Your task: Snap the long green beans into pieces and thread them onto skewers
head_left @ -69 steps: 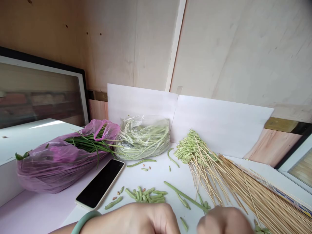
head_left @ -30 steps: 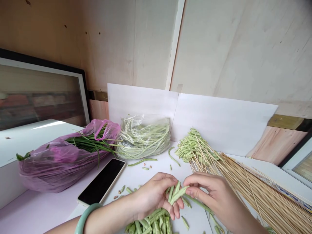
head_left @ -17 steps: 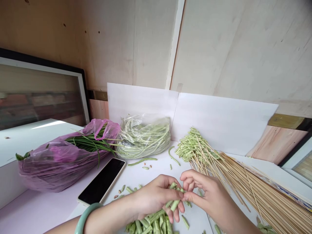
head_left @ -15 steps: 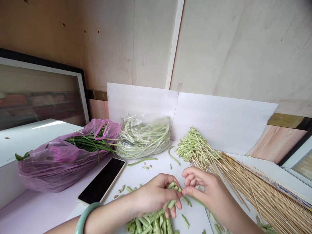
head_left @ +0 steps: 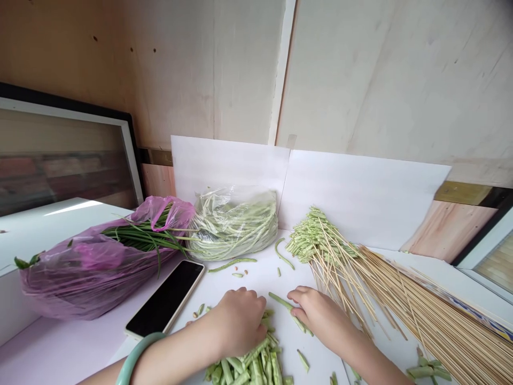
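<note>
My left hand (head_left: pixel 242 321) curled over the pile of bean pieces (head_left: pixel 258 369), lower centre, its grasp hidden. My right hand's thumb and fingers (head_left: pixel 316 315) were parted about the long bean (head_left: pixel 281 301), seemingly without gripping. I judged I was laying pieces down; the bean called for a light pinch. No writing was legible.

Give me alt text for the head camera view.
A person's left hand is over a pile of green bean pieces; the right hand is at a longer bean. Beyond lie a smartphone, bagged beans and skewered bean pieces.
</note>
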Demonstrator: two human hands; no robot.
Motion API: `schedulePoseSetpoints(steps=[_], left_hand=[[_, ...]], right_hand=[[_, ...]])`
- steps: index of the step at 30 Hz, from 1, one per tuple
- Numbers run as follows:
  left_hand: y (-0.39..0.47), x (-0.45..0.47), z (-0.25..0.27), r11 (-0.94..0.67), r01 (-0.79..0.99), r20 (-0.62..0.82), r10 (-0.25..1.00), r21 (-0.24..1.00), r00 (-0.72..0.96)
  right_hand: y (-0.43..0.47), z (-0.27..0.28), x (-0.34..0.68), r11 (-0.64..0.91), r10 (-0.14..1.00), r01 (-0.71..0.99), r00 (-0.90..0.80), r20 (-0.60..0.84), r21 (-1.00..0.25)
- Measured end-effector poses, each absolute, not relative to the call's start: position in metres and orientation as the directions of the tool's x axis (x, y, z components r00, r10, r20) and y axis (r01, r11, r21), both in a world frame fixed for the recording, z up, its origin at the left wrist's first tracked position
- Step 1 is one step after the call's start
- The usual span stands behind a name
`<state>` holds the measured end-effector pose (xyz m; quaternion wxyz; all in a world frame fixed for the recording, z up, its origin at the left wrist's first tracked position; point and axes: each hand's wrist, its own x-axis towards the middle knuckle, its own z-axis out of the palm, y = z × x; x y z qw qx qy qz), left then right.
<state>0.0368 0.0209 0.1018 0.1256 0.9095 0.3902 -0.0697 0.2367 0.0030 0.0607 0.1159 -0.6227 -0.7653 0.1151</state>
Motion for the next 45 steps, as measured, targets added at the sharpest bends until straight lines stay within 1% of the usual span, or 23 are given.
schedulePoseSetpoints(steps=[3, 5, 10, 13, 15, 19, 25, 29, 32, 34, 37, 39, 41, 43, 45], left_hand=[[0.02, 0.038, 0.103, -0.638, 0.752, -0.216, 0.721, 0.164, 0.658], [0.02, 0.04, 0.105, -0.61, 0.775, -0.199, 0.749, 0.167, 0.632], [0.023, 0.043, 0.107, -0.509, 0.837, -0.1, 0.839, 0.201, 0.535], [0.025, 0.043, 0.106, -0.501, 0.831, -0.03, 0.852, 0.244, 0.522], [0.026, 0.042, 0.105, -0.509, 0.815, 0.006, 0.849, 0.277, 0.529], [0.028, 0.04, 0.103, -0.525, 0.78, 0.063, 0.841, 0.34, 0.538], [0.029, 0.037, 0.105, -0.557, 0.729, 0.146, 0.823, 0.398, 0.549], [0.026, 0.036, 0.104, -0.597, 0.682, 0.201, 0.796, 0.422, 0.572], [0.023, 0.037, 0.102, -0.623, 0.612, 0.229, 0.768, 0.488, 0.598], [0.021, 0.038, 0.101, -0.63, 0.536, 0.236, 0.744, 0.562, 0.625], [0.021, 0.039, 0.101, -0.594, 0.412, 0.202, 0.706, 0.691, 0.679], [0.021, 0.039, 0.103, -0.513, 0.336, 0.139, 0.683, 0.79, 0.717], [0.021, 0.038, 0.106, -0.391, 0.252, 0.075, 0.654, 0.885, 0.753], [0.02, 0.037, 0.109, -0.256, 0.155, 0.036, 0.613, 0.954, 0.79], [0.019, 0.038, 0.11, -0.131, 0.048, 0.036, 0.574, 0.99, 0.818]], right_hand=[[0.005, 0.059, 0.236, 0.209, 0.978, 0.917, -0.203, 0.053, -0.341], [0.005, 0.061, 0.236, 0.218, 0.976, 0.899, -0.2, 0.085, -0.381], [0.004, 0.069, 0.237, 0.251, 0.968, 0.789, -0.198, 0.153, -0.562], [0.001, 0.075, 0.234, 0.242, 0.97, 0.704, -0.192, 0.15, -0.668], [-0.003, 0.08, 0.23, 0.237, 0.971, 0.661, -0.191, 0.146, -0.712], [-0.008, 0.087, 0.224, 0.239, 0.969, 0.616, -0.198, 0.147, -0.751], [-0.006, 0.087, 0.228, 0.228, 0.973, 0.605, -0.169, 0.157, -0.763], [-0.008, 0.09, 0.231, 0.241, 0.97, 0.613, -0.181, 0.164, -0.752], [-0.012, 0.094, 0.228, 0.307, 0.949, 0.638, -0.258, 0.18, -0.706], [-0.016, 0.094, 0.225, 0.393, 0.919, 0.684, -0.323, 0.227, -0.615], [-0.02, 0.091, 0.223, 0.53, 0.841, 0.749, -0.403, 0.361, -0.399], [-0.024, 0.091, 0.224, 0.597, 0.775, 0.754, -0.454, 0.439, -0.275], [-0.027, 0.093, 0.225, 0.641, 0.727, 0.736, -0.49, 0.481, -0.218], [-0.031, 0.097, 0.225, 0.662, 0.711, 0.713, -0.499, 0.495, -0.232], [-0.035, 0.101, 0.224, 0.678, 0.711, 0.671, -0.494, 0.5, -0.301]])
